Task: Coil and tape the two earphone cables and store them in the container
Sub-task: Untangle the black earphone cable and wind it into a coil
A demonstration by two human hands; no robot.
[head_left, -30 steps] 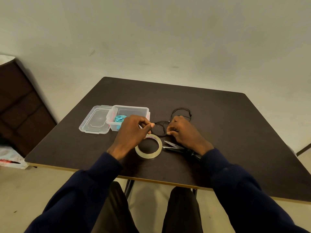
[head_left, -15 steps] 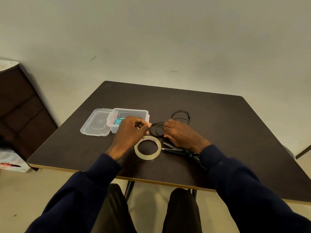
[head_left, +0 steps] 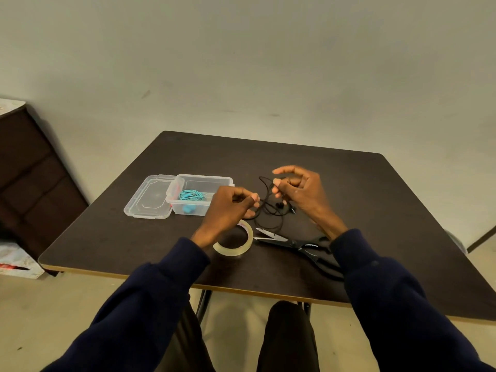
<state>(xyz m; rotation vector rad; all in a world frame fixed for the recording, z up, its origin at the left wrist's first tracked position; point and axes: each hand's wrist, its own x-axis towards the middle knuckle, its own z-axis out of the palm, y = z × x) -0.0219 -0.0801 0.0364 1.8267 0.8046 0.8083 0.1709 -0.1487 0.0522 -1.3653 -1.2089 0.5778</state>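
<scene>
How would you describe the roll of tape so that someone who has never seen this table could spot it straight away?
Start at the dark square table and look to its near edge, just under the person's left hand. The roll of tape lies flat there, with the black scissors right beside it. It is the only pale, see-through ring on the table, unlike the boxy clear container further back.

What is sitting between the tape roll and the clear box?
In the head view, the left hand hangs between the tape roll and the box.
</scene>
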